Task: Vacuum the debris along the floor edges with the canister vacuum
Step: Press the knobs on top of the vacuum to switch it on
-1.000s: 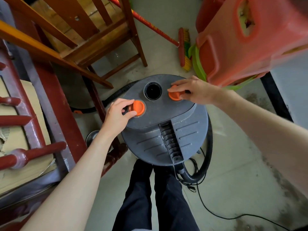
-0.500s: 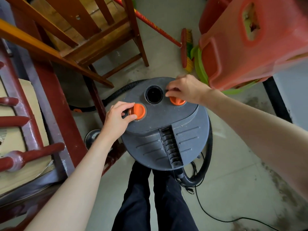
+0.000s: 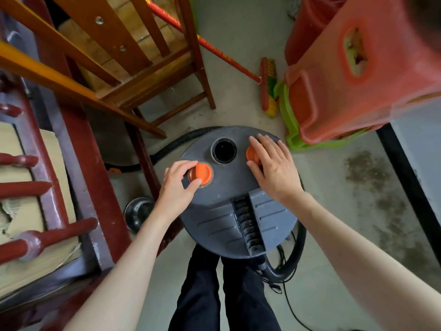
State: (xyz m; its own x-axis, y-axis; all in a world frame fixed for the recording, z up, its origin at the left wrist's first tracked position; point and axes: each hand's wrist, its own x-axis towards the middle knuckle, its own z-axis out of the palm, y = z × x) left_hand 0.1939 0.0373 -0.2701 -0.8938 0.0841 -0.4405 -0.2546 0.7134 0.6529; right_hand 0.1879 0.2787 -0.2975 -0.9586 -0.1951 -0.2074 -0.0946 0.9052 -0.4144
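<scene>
Now the right hand point(image 3: 272, 167) lies flattened over its orange knob point(image 3: 252, 154), the left hand point(image 3: 177, 185) still pinching the other knob point(image 3: 201, 173).

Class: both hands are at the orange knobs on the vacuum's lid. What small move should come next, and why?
Probably curl the right hand round the right orange knob. Its fingers lie flat over that knob, while the left hand already pinches the left orange knob on the canister vacuum, so both could then turn together.
</scene>
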